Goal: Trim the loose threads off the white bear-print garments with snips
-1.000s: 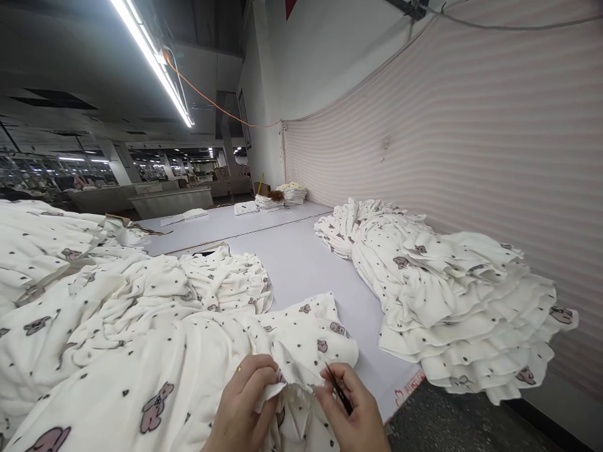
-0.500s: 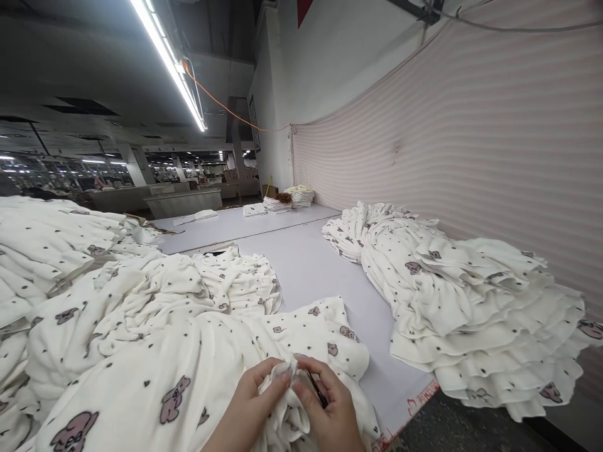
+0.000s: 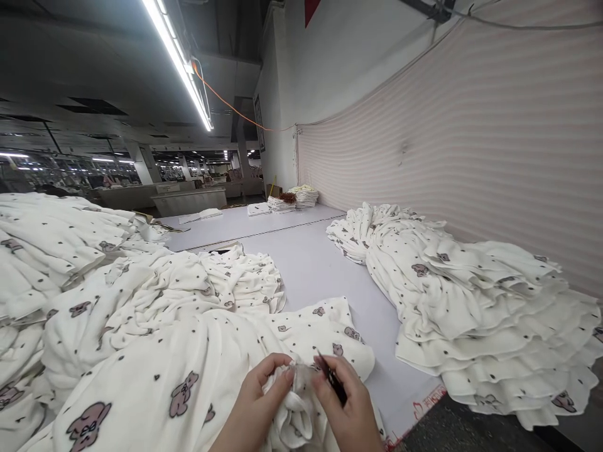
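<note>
On the L, a big messy heap of soft white cloth w/ dark dots & pinky-brown bears (image 3: pixel 127 358) lies on the smooth pale-grey tabletop (image 3: pixel 311 260), & the L hand (image 3: pixel 257 402) pinches a bunched-up white cloth piece (image 3: pixel 296 414) in front, which looks abt. midway, not done yet. Far back in the mid. sits a small brown box (image 3: pixel 274 191), maybe card; can't tell what's in it. The R hand (image 3: pixel 351 398) grips a thin dark pointed tool (image 3: pixel 333 380) nr. that piece, & on the far R is a ruffled pile of like white cloth (image 3: pixel 461 301), done or left to do, can't tell which.
</note>
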Demonstrator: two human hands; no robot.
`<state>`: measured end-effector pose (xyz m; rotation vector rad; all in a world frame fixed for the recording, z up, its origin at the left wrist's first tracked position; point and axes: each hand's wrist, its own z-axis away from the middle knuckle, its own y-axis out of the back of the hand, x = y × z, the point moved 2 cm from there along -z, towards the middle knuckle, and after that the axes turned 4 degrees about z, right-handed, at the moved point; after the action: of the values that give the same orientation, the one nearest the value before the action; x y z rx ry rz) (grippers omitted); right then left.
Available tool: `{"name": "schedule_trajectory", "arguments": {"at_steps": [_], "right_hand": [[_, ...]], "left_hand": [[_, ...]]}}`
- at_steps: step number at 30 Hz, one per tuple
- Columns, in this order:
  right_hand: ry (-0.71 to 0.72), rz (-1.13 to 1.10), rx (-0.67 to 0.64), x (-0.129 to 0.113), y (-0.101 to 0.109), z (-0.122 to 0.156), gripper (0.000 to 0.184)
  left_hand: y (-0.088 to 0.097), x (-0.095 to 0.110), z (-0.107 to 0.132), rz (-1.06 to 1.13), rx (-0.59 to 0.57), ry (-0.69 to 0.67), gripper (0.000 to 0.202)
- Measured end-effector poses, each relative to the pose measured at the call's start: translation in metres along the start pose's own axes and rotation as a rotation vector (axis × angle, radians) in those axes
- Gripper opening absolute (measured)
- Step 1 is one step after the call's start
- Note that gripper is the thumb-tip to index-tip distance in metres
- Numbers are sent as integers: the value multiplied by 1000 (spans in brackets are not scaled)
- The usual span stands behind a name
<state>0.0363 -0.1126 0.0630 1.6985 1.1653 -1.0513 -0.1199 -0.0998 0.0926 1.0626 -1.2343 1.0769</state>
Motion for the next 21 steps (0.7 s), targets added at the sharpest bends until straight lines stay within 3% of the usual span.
{"name": "schedule_trajectory", "arguments": {"at_steps": [7, 12, 17, 21], "right_hand": [[-162, -217, -259, 5, -3, 3, 35], [-192, -227, -273, 0, -1, -1, 31], [-231, -312, -396, -9, 5, -3, 30], [-332, -406, -319, -6, 1, -3, 31]], "left_hand": [[-8, 5, 5, -109, -61, -73, 26], [-5, 5, 4, -185, -95, -77, 23], [-3, 4, 1, -244, -158, -82, 22], [-7, 12, -2, -319, -212, -109, 22]]}}
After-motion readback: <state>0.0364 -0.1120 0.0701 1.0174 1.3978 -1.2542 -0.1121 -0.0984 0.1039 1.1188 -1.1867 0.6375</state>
